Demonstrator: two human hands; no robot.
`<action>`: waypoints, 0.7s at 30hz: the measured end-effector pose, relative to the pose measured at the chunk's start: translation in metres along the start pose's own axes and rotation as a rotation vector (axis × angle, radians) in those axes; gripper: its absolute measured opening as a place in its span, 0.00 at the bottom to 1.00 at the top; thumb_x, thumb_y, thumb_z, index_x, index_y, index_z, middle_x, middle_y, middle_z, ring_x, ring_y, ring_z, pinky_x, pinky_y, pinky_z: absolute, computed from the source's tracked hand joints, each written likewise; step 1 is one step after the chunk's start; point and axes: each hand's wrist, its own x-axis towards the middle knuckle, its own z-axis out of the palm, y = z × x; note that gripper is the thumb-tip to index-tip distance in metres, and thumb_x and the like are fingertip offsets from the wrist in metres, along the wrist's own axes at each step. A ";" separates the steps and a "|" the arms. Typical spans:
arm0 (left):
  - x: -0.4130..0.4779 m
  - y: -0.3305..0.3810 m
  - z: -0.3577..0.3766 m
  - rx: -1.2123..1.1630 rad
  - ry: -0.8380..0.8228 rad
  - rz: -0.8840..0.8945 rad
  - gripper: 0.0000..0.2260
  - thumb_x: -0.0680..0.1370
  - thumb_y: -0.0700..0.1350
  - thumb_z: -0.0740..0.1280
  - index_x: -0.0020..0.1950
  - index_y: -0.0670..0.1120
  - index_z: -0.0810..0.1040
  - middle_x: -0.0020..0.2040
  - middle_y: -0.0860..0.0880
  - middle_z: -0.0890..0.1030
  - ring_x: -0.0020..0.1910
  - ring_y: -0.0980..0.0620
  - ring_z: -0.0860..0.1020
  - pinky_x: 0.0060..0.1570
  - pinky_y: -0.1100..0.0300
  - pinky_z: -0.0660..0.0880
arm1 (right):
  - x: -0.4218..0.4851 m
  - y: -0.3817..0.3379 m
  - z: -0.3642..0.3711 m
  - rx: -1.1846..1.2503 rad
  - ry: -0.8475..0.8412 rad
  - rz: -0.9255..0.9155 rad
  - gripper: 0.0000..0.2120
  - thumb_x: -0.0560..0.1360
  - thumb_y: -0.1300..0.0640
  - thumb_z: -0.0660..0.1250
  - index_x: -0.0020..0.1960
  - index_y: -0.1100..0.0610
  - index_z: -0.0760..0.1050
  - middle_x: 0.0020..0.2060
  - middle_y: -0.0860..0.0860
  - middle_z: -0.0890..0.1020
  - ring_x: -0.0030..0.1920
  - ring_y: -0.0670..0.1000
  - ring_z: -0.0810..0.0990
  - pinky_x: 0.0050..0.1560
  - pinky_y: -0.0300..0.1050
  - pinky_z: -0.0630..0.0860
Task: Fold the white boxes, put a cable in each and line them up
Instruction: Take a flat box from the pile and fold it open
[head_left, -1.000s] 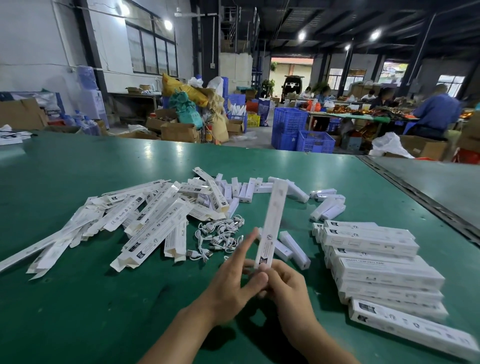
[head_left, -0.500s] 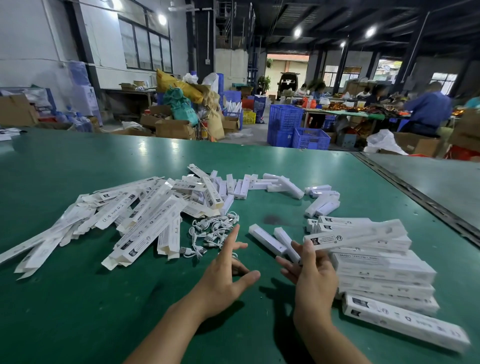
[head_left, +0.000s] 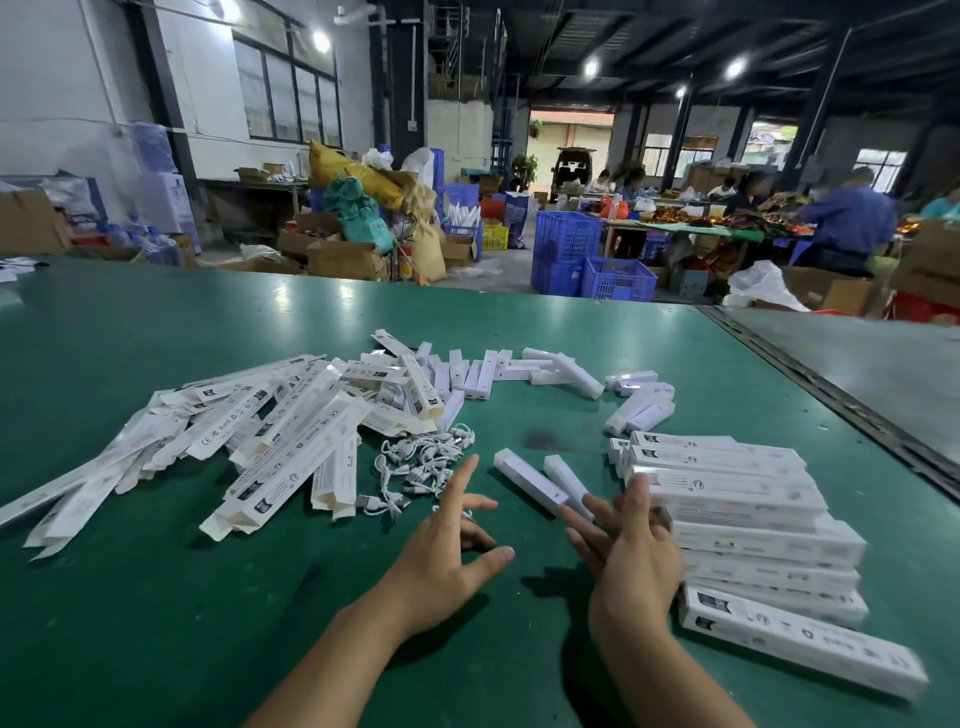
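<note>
A heap of flat, unfolded white boxes (head_left: 249, 441) lies on the left of the green table (head_left: 156, 623). A tangle of white cables (head_left: 421, 462) sits just right of that heap. Folded white boxes (head_left: 753, 514) lie side by side in a row on the right. My right hand (head_left: 631, 556) has straight fingers, and its thumb side touches the left end of one folded box in the row. My left hand (head_left: 447, 540) hovers with spread fingers close to the cables and holds nothing. Two small white inner boxes (head_left: 535, 480) lie between my hands.
Several small white inner boxes (head_left: 519, 371) are scattered across the middle and far side of the table. A metal seam (head_left: 831, 395) runs along the table's right side. Blue crates (head_left: 597, 265), cartons and seated people fill the room beyond.
One second ago both hands held a folded box upright. My right hand carried it rightward and set it into the row, and my left hand has let go and spread.
</note>
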 end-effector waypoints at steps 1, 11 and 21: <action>0.000 0.000 0.000 0.001 -0.004 -0.007 0.41 0.77 0.48 0.72 0.75 0.65 0.44 0.65 0.58 0.73 0.54 0.63 0.79 0.56 0.75 0.69 | 0.001 0.000 0.000 0.005 0.010 0.019 0.24 0.70 0.38 0.68 0.44 0.61 0.75 0.36 0.57 0.86 0.35 0.57 0.86 0.25 0.40 0.78; -0.002 0.003 -0.002 -0.018 0.004 -0.028 0.41 0.77 0.47 0.72 0.78 0.60 0.46 0.63 0.57 0.75 0.54 0.65 0.78 0.55 0.76 0.69 | -0.008 0.002 0.002 -0.063 -0.114 -0.136 0.08 0.79 0.46 0.64 0.52 0.50 0.75 0.39 0.56 0.86 0.23 0.53 0.80 0.24 0.38 0.74; -0.001 0.003 -0.004 0.042 0.152 0.002 0.32 0.77 0.44 0.72 0.75 0.59 0.61 0.57 0.59 0.78 0.53 0.62 0.79 0.56 0.68 0.72 | -0.004 0.002 -0.002 -0.073 -0.181 -0.147 0.09 0.81 0.50 0.62 0.61 0.47 0.71 0.42 0.55 0.86 0.24 0.52 0.79 0.27 0.39 0.75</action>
